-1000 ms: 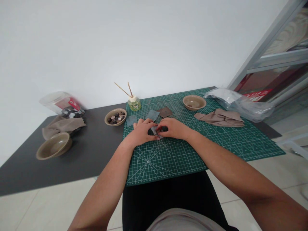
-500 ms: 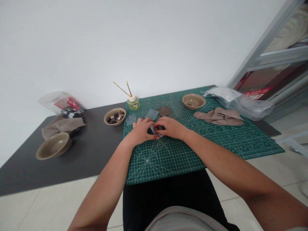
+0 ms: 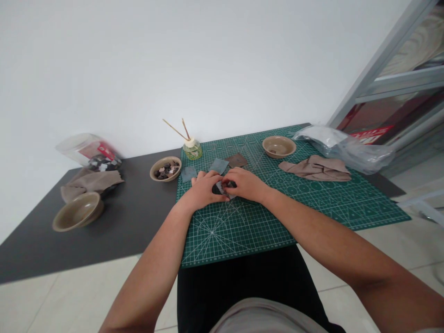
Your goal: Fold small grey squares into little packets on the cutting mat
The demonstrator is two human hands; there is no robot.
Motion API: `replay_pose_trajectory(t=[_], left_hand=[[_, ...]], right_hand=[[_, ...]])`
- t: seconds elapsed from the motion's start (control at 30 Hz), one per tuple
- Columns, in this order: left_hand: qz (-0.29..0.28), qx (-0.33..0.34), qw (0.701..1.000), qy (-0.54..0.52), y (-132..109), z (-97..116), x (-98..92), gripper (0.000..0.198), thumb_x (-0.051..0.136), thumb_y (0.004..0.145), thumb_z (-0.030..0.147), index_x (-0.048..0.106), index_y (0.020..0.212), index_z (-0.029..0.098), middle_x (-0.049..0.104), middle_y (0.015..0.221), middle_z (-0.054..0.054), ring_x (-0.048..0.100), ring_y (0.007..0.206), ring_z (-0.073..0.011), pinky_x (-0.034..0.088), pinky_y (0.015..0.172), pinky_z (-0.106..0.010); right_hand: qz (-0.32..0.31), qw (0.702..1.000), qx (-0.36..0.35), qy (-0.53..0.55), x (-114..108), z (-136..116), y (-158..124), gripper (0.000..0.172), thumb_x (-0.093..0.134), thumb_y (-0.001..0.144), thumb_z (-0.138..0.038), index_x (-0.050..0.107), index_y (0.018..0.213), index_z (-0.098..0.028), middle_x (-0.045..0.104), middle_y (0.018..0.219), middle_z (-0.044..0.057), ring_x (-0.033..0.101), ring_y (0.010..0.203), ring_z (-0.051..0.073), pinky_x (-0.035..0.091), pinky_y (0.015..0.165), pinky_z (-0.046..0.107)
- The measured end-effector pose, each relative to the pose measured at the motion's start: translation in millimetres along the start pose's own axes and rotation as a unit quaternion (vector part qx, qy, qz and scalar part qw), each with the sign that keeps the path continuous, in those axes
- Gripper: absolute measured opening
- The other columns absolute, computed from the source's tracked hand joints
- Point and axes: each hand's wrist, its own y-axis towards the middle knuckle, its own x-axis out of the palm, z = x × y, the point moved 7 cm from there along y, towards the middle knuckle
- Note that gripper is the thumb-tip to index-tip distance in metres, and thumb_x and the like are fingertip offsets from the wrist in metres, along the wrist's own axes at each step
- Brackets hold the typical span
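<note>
Dark worktop [image 3: 132, 217] against white wall [image 3: 222, 60]; pale tiled floor [image 3: 69, 296] below. Green gridded mat [image 3: 263, 226] on worktop's right. Left hand [image 3: 203, 190], right hand [image 3: 247, 184] together over mat, clamped on small grey piece [image 3: 219, 186].

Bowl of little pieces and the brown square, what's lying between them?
Head view: one blue-grey square near the bowl of little pieces, then a second blue-grey square beside the brown square, both on the green mat.

Dark table [image 3: 128, 222]: green mat [image 3: 277, 222], left bowl [image 3: 78, 212], filled bowl [image 3: 152, 175], brown cloth [image 3: 99, 180], clear container [image 3: 81, 148].
</note>
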Motion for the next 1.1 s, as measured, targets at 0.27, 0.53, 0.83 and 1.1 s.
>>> replay_pose_trajectory(t=[0.27,0.53,0.83,1.1], left_hand=[[0.01,-0.028,0.999,-0.041,-0.9,-2.1,-1.4,0.078,0.075,0.068,0.055,0.047,0.137,0.033,0.061,0.125,-0.006,0.044,0.114,-0.0334,0.035,0.092,-0.046],[0.022,-0.033,0.997,-0.066,-0.9,-4.6,-0.9,0.099,0.079,0.065,0.051,0.028,0.149,0.035,0.062,0.126,-0.005,0.046,0.115,-0.0329,0.034,0.095,-0.048],[0.01,-0.043,0.998,-0.053,-0.9,-4.9,-0.9,0.093,0.078,0.065,0.052,0.035,0.145,0.034,0.062,0.126,-0.006,0.044,0.119,-0.0346,0.034,0.096,-0.049],[0.016,-0.043,0.998,-0.049,-0.6,-4.9,-0.8,0.092,0.079,0.064,0.052,0.037,0.143,0.033,0.062,0.123,-0.007,0.045,0.118,-0.0349,0.034,0.096,-0.048]], right_hand=[[0.02,0.999,0.039,-0.027,-2.4,9.7,-0.3,0.014,0.069,0.083,-0.026,0.071,0.094,-0.016,0.068,0.097,0.007,0.059,0.093,0.022,0.044,0.085,0.034],[0.007,1.0,0.005,-0.004,1.8,0.5,4.0,0.013,0.07,0.083,-0.022,0.072,0.094,-0.017,0.07,0.104,0.007,0.06,0.101,0.023,0.045,0.09,0.034],[0.033,0.998,0.045,-0.027,-2.1,3.5,4.8,0.014,0.067,0.084,-0.022,0.071,0.096,-0.016,0.068,0.1,0.009,0.06,0.096,0.022,0.044,0.086,0.034],[0.002,1.0,0.012,0.014,-1.1,1.9,2.8,0.011,0.071,0.079,-0.023,0.07,0.088,-0.018,0.069,0.097,0.006,0.06,0.095,0.022,0.045,0.085,0.033]])
